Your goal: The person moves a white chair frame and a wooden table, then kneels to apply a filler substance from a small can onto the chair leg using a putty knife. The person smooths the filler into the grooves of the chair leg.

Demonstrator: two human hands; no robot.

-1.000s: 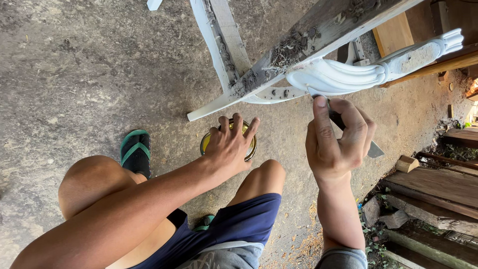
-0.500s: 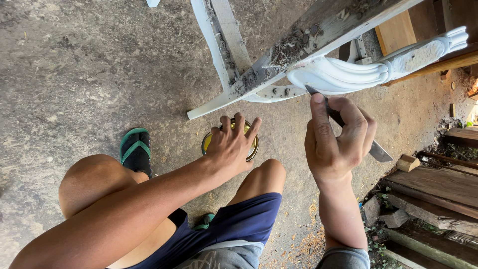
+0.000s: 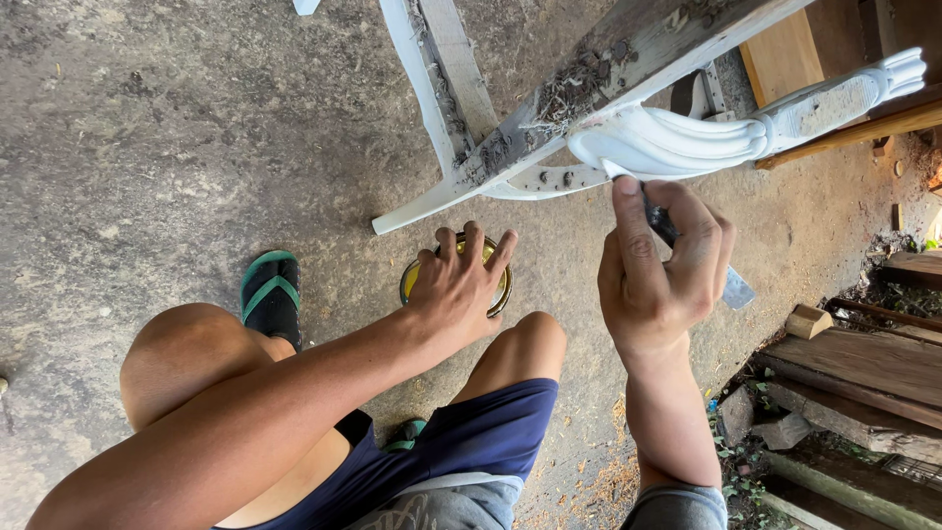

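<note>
I am squatting on a concrete floor. My left hand (image 3: 456,285) rests on top of a small round tin can (image 3: 412,280) with a yellow inside, fingers curled over its rim. My right hand (image 3: 662,270) grips a thin tool with a dark shaft (image 3: 659,224). The tool's upper tip touches the underside of a white carved furniture leg (image 3: 677,142). Its flat grey metal end (image 3: 738,288) sticks out below my fingers. The carved leg joins a white wooden frame (image 3: 589,93) lying tilted on the floor, with dirt and flaking paint on its rails.
My knees and blue shorts fill the lower middle. A green-and-black sandal (image 3: 272,294) is on my left foot. Wooden planks and blocks (image 3: 854,363) lie at the right edge, with sawdust on the floor by them. A bare board (image 3: 782,54) leans at top right.
My right hand has shifted slightly up along the carved leg with the tool. My left hand has stayed on the can.
</note>
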